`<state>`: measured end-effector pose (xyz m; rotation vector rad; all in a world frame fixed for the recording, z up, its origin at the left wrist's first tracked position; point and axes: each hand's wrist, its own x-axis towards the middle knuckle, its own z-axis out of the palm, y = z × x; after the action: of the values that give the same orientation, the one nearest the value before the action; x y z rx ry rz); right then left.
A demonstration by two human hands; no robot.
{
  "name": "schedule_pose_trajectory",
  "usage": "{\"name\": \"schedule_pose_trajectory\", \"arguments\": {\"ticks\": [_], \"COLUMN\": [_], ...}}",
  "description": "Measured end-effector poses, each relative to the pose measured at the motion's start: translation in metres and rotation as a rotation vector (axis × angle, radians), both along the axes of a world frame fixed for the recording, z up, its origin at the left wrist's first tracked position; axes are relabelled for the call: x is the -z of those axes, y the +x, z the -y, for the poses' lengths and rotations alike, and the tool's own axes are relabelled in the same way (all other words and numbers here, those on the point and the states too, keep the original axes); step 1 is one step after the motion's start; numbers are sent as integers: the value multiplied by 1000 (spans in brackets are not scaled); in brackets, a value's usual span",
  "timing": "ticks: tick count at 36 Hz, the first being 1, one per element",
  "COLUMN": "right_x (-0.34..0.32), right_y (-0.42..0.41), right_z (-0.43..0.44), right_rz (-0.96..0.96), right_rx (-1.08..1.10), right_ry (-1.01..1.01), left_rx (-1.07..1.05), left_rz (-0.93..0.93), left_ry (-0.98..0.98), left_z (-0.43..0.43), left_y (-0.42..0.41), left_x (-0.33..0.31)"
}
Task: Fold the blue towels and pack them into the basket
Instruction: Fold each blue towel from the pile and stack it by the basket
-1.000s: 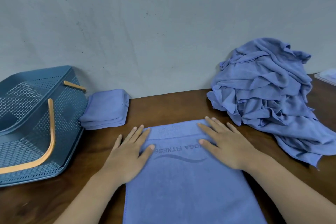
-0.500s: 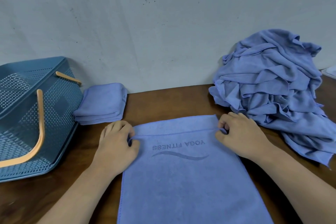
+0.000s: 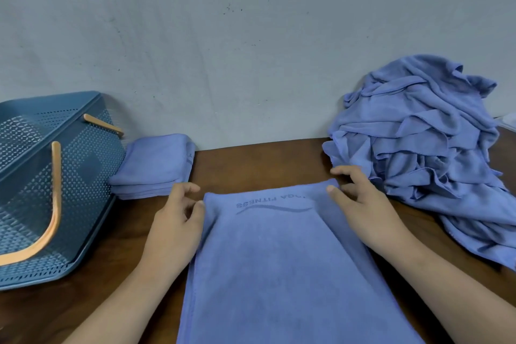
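Note:
A blue towel (image 3: 276, 260) with upside-down "YOGA FITNESS" print lies flat on the brown table in front of me. My left hand (image 3: 176, 220) pinches its far left corner. My right hand (image 3: 360, 204) pinches its far right corner, thumb on top, and the far edge is lifted a little. A blue perforated basket (image 3: 81, 176) with orange handles lies tipped at the left. Several folded blue towels (image 3: 156, 167) are stacked beside the basket against the wall. A heap of unfolded blue towels (image 3: 427, 148) sits at the right.
The grey wall (image 3: 251, 50) runs close behind the table. Bare brown table (image 3: 259, 165) shows between the folded stack and the heap. A pale object (image 3: 509, 121) peeks out at the far right edge.
My hands went from lying flat on the towel to gripping its far corners. The far edge has lifted and come slightly toward me, partly covering the print.

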<state>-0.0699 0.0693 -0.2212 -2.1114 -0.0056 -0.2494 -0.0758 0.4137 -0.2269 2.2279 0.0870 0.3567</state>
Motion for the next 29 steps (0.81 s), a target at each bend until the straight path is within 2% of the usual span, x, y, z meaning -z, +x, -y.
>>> {"name": "schedule_pose_trajectory", "arguments": {"ticks": [3,8,13,16,20,26,29], "right_x": [5,8,8,9,6,10,7], "right_y": [-1,2,3,3,0,-3,-7], "right_z": [3,5,3,2,-2,-8,-10], "right_rz": [-27,-64,-66,-53,-30,12,54], "right_rx": [-24,-9,7,9,4,12,35], "right_ry": [-69,-68,-71,-89,-135,-356,-473], "left_rx": [75,116,66,25,6,69,84], "left_rz": [-13,5,48,91,52,-46,-102], "left_ry": [42,116,-134,-134,-92,88,76], "left_z": [5,3,3,2,1,2,2], "left_y": [-3,2,-5,-6,-4,-4,-8], "left_x": [-3,3,-2,-7,-7,-11,-21]}}
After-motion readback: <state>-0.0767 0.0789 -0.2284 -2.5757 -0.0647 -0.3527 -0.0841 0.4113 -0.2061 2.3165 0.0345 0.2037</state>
